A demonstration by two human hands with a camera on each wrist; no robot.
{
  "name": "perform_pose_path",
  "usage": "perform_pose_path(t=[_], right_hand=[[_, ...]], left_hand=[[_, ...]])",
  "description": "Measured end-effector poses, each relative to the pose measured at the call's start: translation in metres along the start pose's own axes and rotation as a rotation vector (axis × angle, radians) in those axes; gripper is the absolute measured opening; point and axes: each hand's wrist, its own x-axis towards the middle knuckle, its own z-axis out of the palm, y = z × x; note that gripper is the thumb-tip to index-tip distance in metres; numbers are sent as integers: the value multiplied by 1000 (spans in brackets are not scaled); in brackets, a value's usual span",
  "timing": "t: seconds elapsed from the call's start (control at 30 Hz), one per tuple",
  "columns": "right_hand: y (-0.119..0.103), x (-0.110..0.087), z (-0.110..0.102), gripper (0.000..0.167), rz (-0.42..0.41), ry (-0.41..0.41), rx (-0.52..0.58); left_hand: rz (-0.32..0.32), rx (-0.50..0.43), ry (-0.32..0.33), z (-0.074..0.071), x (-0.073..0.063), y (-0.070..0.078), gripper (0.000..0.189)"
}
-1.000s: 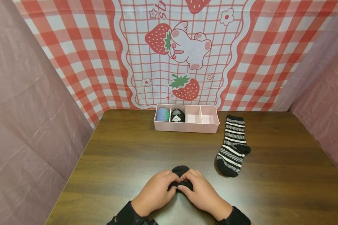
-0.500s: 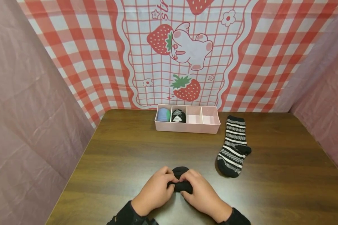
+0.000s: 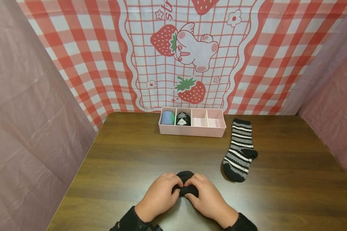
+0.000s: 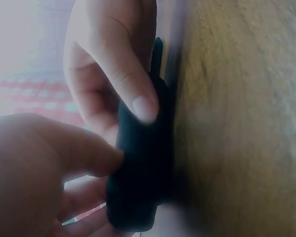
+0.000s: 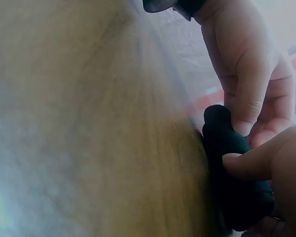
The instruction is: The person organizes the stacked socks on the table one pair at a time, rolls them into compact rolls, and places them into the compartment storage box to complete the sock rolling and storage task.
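A black sock (image 3: 188, 191), rolled into a thick bundle, lies at the near middle of the wooden table. From its left side my left hand (image 3: 159, 194) grips it between thumb and curled fingers. My right hand (image 3: 207, 196) holds the right side the same way, the fingertips of both hands almost meeting on top. In the left wrist view the roll (image 4: 142, 163) looks like a dark cylinder resting on the tabletop, with both thumbs on its near side. The right wrist view shows the same roll (image 5: 237, 185) with the thumbs apart on it. The far-side fingers are partly hidden.
A pink divided box (image 3: 192, 131) stands at the table's back edge. Its left compartments hold a blue-green rolled sock (image 3: 167, 118) and a black-and-white argyle one (image 3: 183, 119). A striped black-and-white sock (image 3: 239, 150) lies flat to the right. Checked cloth (image 3: 104, 64) hangs behind.
Both hands stay at the black roll. Their fingers and thumbs shift slightly on it, the right thumb drawing back a little from the left one. Box and striped sock stay put.
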Motion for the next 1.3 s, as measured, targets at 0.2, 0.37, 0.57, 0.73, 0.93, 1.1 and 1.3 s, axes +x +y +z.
perform_pose_path(t=[0.2,0.37,0.57,0.73,0.93,1.1,1.3], right_hand=[[0,0,1,22,14,0,7],[0,0,1,19,16,4,21],[-1,0,3,16,47,-7,41],[-4,-1,4,16,70,14,43],[-5,-2,4,19,64,40,36],[-4,-1,3,25,49,35,21],[-1,-1,4,39,-9,54,1]], left_hand=[[-10,-4,-8,-1,0,1,15],[6,15,0,0,0,1,14],[26,19,-16,1,0,1,17],[27,17,-23,1,1,0,14],[28,4,-23,1,1,-1,14],[20,9,-29,1,0,-1,12],[-13,7,-45,0,1,0,8]])
